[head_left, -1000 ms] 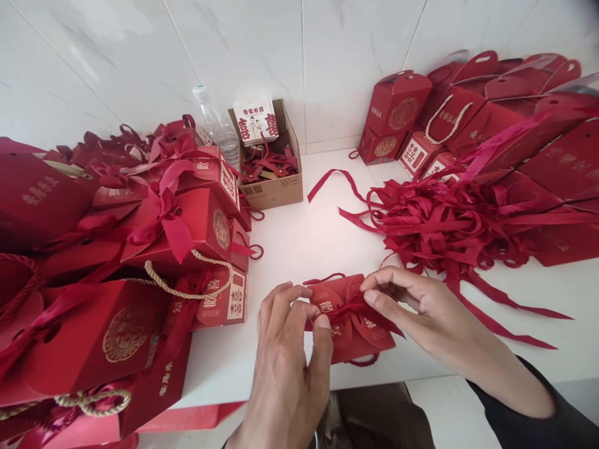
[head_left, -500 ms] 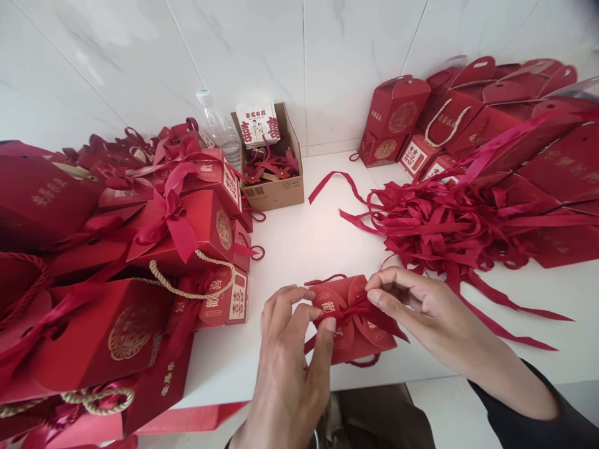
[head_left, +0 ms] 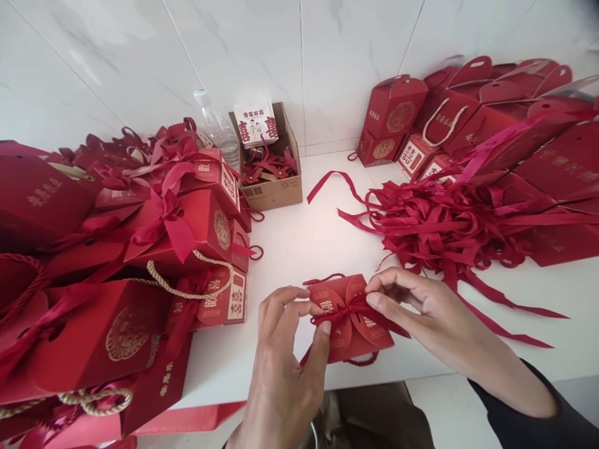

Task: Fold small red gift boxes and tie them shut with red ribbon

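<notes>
The small red gift box (head_left: 362,343) lay on the white tabletop (head_left: 299,246) near its front edge, between both hands, with a ribbon bow (head_left: 350,308) across its folded top flaps. The right hand (head_left: 418,305) pinched the bow's right side between thumb and fingertips, as in the earlier frames. The left hand (head_left: 290,352) had thumb and index fingertips at the bow's left loop; whether they gripped it could not be told. One second before, those fingers covered the loop; its rounded end now showed between the separated tips. The box had kept its position, as had the loose ribbon pile (head_left: 440,224) to the right and the cardboard carton (head_left: 276,194) by the wall.
</notes>
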Demonstrator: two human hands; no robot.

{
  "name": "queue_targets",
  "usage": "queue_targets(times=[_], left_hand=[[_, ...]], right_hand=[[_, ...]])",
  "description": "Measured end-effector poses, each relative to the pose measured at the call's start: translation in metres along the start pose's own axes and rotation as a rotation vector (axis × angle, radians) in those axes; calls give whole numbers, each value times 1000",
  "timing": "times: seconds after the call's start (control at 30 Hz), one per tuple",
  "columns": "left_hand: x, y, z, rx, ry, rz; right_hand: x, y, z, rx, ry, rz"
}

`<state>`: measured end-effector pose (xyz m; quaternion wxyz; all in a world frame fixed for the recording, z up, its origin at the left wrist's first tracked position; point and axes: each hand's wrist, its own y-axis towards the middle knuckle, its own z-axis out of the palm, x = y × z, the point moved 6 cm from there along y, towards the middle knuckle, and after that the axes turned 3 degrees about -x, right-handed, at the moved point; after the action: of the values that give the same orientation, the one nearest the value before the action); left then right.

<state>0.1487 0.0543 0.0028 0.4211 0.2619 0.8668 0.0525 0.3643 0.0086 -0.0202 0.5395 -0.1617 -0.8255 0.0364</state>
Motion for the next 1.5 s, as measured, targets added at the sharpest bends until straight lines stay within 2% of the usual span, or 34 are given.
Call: queue_targets(times=[0.2, 0.37, 0.47, 0.57, 0.7, 0.8, 1.0, 1.13, 1.37, 1.5], left_hand=[[7, -4, 6, 30, 2, -41], [10, -6, 3, 22, 16, -67], [7, -5, -2, 16, -14, -107], [-1, -3, -3, 46, -43, -82], [-6, 0, 3, 83, -33, -50], [-5, 2, 8, 84, -5, -38], [-1, 4, 10, 80, -27, -77], [2, 3, 7, 102, -59, -131], [14, -4, 11, 181, -134, -264], [13, -5, 12, 180, -193, -327]], right_hand=[[-2, 1, 1, 12, 62, 26], [-5, 3, 1, 16, 64, 15], [-2, -1, -3, -57, 22, -56], [8, -9, -6, -159, -92, -170], [24, -16, 2, -144, -244, -333], [29, -13, 7, -134, -275, -372], [27, -9, 13, -100, -254, -289], [21, -10, 11, -146, -253, -217], [20, -10, 9, -211, -225, -260], [21, -13, 6, -228, -248, -244]])
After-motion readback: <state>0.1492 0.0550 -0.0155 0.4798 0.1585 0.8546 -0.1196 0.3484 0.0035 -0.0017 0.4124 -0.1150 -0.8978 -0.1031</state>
